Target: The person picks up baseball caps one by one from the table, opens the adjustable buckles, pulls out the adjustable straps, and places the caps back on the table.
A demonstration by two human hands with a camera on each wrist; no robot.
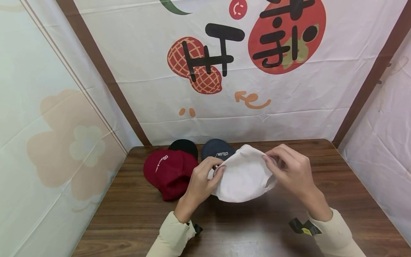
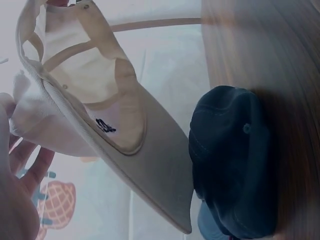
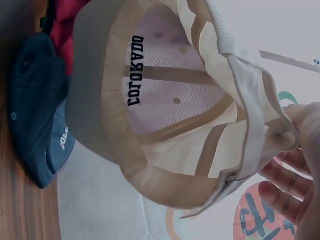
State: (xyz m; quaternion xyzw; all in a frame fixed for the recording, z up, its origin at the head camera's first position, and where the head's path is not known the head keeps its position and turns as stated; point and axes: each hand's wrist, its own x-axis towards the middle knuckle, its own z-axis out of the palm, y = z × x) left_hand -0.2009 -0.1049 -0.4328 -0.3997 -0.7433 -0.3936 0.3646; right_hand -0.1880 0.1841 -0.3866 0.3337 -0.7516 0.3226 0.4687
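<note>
A white baseball cap [image 1: 244,175] is held up above the table between both hands. My left hand [image 1: 203,180] pinches its left edge between thumb and fingers. At the upper right edge, my right hand [image 1: 292,169] grips the fabric the same way. Seen from the right wrist, the inside of the cap [image 3: 200,170] faces the camera, with tan seam tape and dark COLORADO lettering showing through. The brim [image 2: 165,155] points down toward the table in the left wrist view. Behind the white cap sits a dark blue cap [image 1: 216,148], partly hidden.
A dark red cap [image 1: 170,169] lies on the wooden table [image 1: 128,221], left of my left hand. Something black and rounded, like a cap [image 1: 185,145], shows behind it. Printed fabric walls [image 1: 144,103] enclose the table at the back and both sides.
</note>
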